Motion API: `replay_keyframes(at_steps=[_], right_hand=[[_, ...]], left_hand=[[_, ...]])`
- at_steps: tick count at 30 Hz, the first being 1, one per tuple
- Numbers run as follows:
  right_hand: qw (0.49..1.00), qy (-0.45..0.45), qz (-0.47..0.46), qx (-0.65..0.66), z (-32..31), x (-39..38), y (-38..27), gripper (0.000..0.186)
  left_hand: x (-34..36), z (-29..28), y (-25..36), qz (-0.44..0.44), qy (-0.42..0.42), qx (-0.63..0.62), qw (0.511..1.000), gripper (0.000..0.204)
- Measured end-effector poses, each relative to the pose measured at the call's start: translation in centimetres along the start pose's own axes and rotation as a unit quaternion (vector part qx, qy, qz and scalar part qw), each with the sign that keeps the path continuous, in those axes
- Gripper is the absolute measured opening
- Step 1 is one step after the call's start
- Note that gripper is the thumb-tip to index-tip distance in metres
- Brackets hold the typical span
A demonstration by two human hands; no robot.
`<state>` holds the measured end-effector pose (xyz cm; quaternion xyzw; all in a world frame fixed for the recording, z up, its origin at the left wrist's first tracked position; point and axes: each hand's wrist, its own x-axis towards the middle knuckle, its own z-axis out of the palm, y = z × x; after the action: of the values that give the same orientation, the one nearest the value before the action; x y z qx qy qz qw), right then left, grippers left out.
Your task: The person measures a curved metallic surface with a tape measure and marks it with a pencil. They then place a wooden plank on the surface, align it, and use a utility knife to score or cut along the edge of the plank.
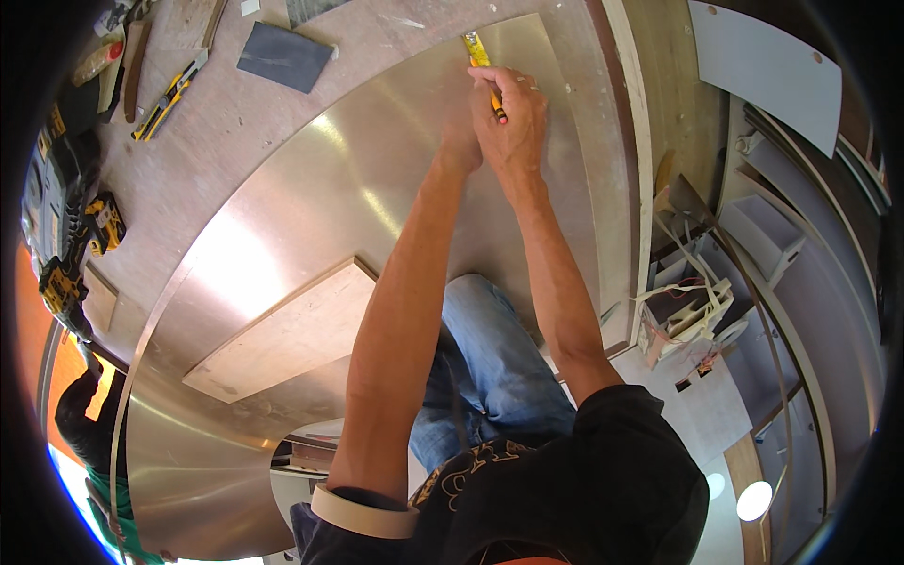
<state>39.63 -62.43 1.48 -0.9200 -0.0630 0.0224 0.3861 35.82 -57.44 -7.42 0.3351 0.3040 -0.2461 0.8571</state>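
A large, shiny brushed metal sheet (395, 141) lies in front of me. At its far end, the yellow blade of a tape measure (476, 47) reaches to the sheet's edge. My right hand (516, 122) is closed around a yellow-orange pencil (497, 105) whose pink eraser end points back toward me. Close against it on the left, my left hand (461, 127) is closed at the tape measure; its fingers are partly hidden and blurred, and the tape's case cannot be seen. A beige roll of tape (363, 514) encircles my left upper arm.
A bare wooden board (282, 330) rests on the sheet. On the worktable (207, 179) lie a yellow-black utility knife (169, 97), a dark sandpaper piece (285, 56) and cordless power tools (64, 282) at the left. White panels (767, 71) and cables (697, 306) stand right; another person's green clothing (113, 518) shows lower left.
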Motion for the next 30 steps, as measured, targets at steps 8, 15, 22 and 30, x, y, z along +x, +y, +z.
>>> replay_keyframes(at_steps=[8,15,22,30], right_hand=[[0.999,0.001,-0.01,-0.045,0.3,0.0,0.3,0.015],[0.999,-0.006,0.022,-0.029,0.7,-0.2,0.4,0.015],[0.999,0.0,-0.003,-0.036,0.6,-0.1,0.5,0.015],[1.0,-0.003,-0.007,-0.026,0.5,0.0,0.4,0.015]], left_hand=[[0.2,-0.9,-1.5,0.132,-0.032,0.223,0.965,0.026],[1.3,-0.8,-2.6,0.018,-0.057,-0.142,0.988,0.025],[1.3,-0.5,-2.0,-0.027,-0.019,-0.119,0.992,0.03],[-1.1,0.1,1.0,0.037,0.015,0.175,0.984,0.038]])
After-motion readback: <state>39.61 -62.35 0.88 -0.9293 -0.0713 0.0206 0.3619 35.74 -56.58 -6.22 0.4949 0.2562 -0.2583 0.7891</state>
